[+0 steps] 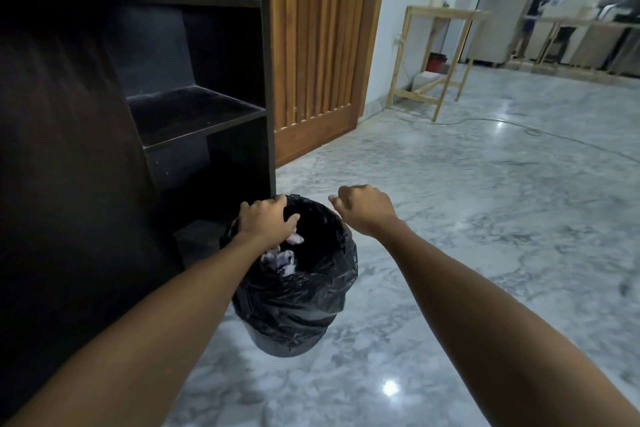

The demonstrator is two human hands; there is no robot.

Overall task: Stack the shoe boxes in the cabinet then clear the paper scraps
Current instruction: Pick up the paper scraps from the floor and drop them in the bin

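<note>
Black plastic liner (311, 291) may slip off the bin, because the left hand (266, 222) clamps only its rim while the right hand (367, 208), just beside, is closed on nothing.

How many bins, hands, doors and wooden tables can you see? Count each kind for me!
Bins: 1, the black-bagged bin with paper scraps inside
Hands: 2, left hand on the bin's rim, right hand curled beside it
Wooden doors: 1, the slatted door
Wooden tables: 1 clear one, the light frame table; more behind are too blurred to count
Total: 5
</note>
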